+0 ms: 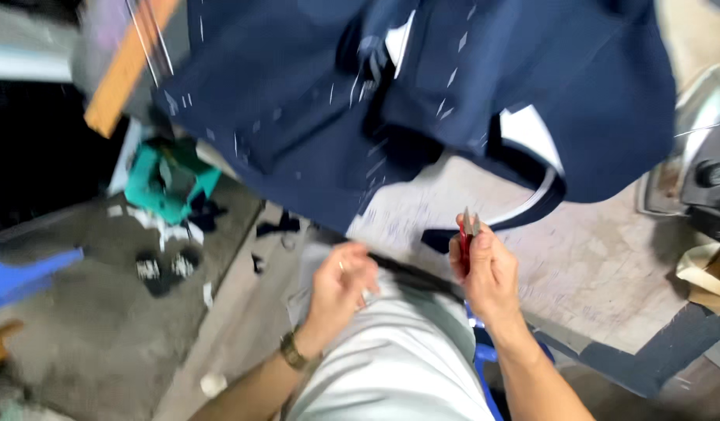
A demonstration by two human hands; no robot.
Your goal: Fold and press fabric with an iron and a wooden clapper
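A dark navy garment (329, 93) with white basting stitches lies spread over the worn work table (594, 265), its near edge hanging off the table. My right hand (485, 273) is closed around a small red thread snip (467, 231), its metal tips pointing up just below the garment's white-lined hem. My left hand (340, 284), with a watch on the wrist, rests loosely curled against my light grey shirt near my waist, holding nothing I can make out.
A metal iron (699, 156) sits at the table's right edge. On the floor to the left lie a teal object (169, 179), black sandals (165, 267) and fabric scraps. A wooden stick (126, 66) leans at top left. A blue stool (485, 359) is under me.
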